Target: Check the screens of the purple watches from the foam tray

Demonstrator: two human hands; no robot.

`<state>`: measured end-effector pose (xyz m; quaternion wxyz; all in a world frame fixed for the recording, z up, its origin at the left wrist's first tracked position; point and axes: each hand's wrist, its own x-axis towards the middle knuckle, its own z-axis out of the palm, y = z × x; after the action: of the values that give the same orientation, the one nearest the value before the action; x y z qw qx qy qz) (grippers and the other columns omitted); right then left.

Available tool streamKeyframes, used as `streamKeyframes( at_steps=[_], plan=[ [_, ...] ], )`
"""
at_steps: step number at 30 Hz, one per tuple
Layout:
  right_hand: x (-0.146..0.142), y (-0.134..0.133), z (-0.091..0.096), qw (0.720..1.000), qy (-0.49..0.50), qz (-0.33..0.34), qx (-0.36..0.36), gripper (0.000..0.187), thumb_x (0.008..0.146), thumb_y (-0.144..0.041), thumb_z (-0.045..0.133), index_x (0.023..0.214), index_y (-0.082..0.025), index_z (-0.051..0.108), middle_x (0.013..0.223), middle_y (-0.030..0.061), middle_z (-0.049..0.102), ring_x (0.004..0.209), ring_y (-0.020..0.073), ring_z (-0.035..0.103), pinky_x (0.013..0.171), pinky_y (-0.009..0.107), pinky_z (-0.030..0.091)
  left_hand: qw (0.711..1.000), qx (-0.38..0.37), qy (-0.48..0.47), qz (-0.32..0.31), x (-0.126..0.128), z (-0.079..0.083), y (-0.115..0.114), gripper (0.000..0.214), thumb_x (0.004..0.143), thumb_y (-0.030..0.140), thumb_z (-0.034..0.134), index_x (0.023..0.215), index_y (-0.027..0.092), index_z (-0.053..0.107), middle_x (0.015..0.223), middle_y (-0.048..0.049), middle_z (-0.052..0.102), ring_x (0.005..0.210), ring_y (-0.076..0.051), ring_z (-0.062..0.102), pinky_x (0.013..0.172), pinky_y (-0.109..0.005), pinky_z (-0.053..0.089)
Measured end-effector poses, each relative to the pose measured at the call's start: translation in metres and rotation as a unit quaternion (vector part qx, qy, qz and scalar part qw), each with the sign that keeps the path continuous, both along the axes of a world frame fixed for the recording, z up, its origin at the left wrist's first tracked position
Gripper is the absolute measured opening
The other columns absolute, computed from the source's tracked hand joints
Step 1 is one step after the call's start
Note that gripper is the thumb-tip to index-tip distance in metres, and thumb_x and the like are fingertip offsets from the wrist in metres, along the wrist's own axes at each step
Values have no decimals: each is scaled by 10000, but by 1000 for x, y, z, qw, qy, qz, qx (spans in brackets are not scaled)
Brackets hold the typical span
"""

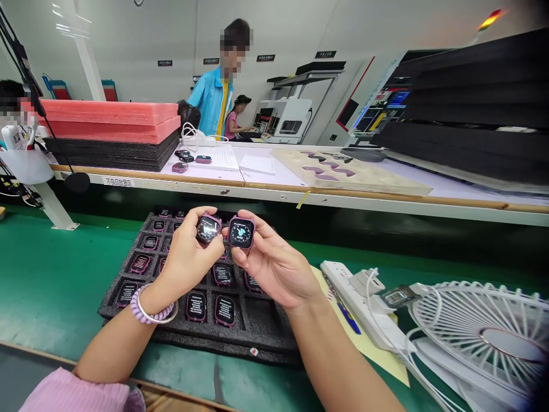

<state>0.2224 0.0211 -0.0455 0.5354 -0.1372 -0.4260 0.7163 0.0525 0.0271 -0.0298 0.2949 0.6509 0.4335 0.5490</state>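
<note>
My left hand (pixel 191 246) is closed around a purple-cased smartwatch (pixel 208 230) with its screen lit. In my right hand (pixel 274 260), the fingers grip a second smartwatch (pixel 241 233), also purple-cased, showing a watch face. The two watches are side by side above a black foam tray (pixel 171 312). Rows of similar strapless watches, such as one near the front (pixel 225 311), lie in its pockets with white text on their screens. My hands and forearms hide part of the tray.
Right of the tray are a white power strip (pixel 360 309), a yellow sheet (pixel 392 363) and a white fan (pixel 484 337). A shelf (pixel 266 191) crosses behind, bearing pink foam (pixel 107 120) and a beige tray (pixel 364 180). A person in blue (pixel 210 97) stands beyond.
</note>
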Motion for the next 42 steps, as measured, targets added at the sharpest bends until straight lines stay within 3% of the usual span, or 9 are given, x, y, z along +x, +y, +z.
streamKeyframes(
  at_steps=[12, 20, 26, 32, 38, 42],
  plan=[
    [1, -1, 2, 999, -6, -31, 28, 335, 855, -301, 910, 1138, -295, 732, 1095, 34, 698, 746, 114, 590, 667, 188, 512, 1000, -2, -8, -11, 1, 0, 0, 404, 748, 200, 595, 1151, 164, 596, 858, 9, 609, 628, -86, 485, 593, -213, 412],
    [2, -3, 2, 999, -19, -36, 31, 345, 857, -328, 907, 1134, -295, 706, 1059, 30, 701, 722, 120, 581, 678, 217, 513, 1000, 13, -3, 1, 0, 1, -1, 380, 760, 194, 603, 1140, 166, 599, 856, 3, 612, 656, -93, 491, 611, -217, 413],
    [2, -1, 3, 998, -40, -48, 28, 392, 853, -340, 890, 1169, -301, 662, 1077, 31, 691, 712, 140, 587, 679, 262, 522, 999, 4, -37, -28, 1, -1, 0, 419, 750, 194, 623, 1166, 156, 590, 957, -25, 642, 755, -105, 554, 668, -217, 443],
    [2, -2, 3, 994, -65, -81, 34, 357, 876, -330, 834, 1166, -298, 628, 1071, 38, 675, 727, 170, 581, 656, 292, 517, 1000, 5, -16, -14, 1, 0, -1, 372, 771, 197, 617, 1142, 163, 600, 872, 5, 624, 651, -83, 494, 612, -213, 413],
    [1, -3, 4, 994, -73, -81, 26, 371, 870, -331, 837, 1182, -317, 637, 1081, 34, 668, 722, 172, 589, 675, 309, 522, 999, 11, -34, -23, 2, 0, 0, 390, 772, 179, 621, 1160, 161, 586, 968, -26, 654, 753, -101, 559, 651, -214, 431],
    [-2, -4, 3, 995, -61, -77, 20, 410, 817, -356, 901, 1142, -308, 656, 1059, 28, 669, 707, 163, 578, 657, 288, 516, 1000, 11, -17, -23, 2, 0, -1, 380, 766, 172, 614, 1145, 159, 588, 917, -10, 650, 711, -93, 546, 653, -214, 435]
  ],
)
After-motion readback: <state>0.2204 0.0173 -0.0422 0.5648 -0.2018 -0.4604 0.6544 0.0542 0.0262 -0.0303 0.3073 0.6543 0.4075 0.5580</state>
